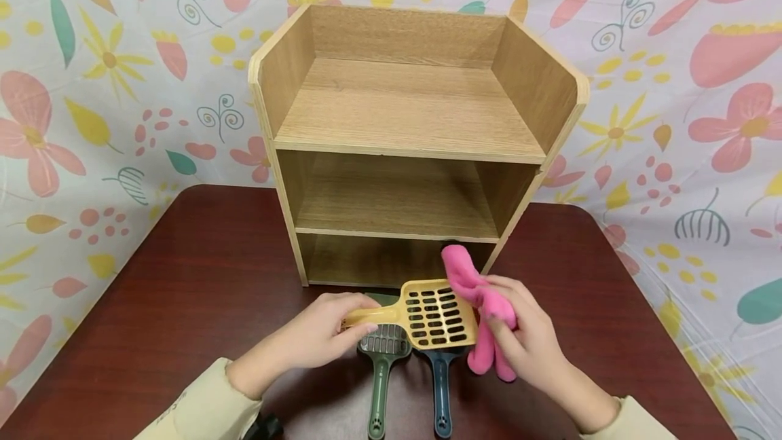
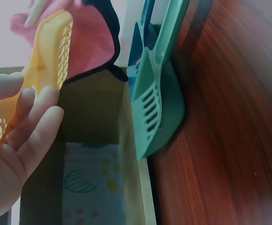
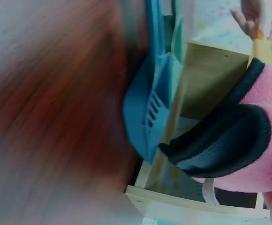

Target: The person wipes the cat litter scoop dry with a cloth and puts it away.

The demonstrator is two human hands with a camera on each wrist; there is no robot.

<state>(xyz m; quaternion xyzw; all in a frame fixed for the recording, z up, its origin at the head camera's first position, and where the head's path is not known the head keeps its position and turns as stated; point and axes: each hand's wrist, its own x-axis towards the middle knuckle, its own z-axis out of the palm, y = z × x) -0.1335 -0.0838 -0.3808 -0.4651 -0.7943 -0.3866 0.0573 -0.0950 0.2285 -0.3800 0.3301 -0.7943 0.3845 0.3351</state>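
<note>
While two scoops (image 1: 379,386) (image 1: 442,386) are lying below, you're gripping:
left hand (image 1: 314,335), one yellow scoop (image 1: 400,316); right hand (image 1: 533,339), one pink cloth (image 1: 497,307).

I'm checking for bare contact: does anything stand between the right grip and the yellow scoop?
Yes: the pink cloth, held in the right grip, comes between it and the yellow scoop at the scoop's wide end. Nothing visible separates the left grip from the scoop.
</note>
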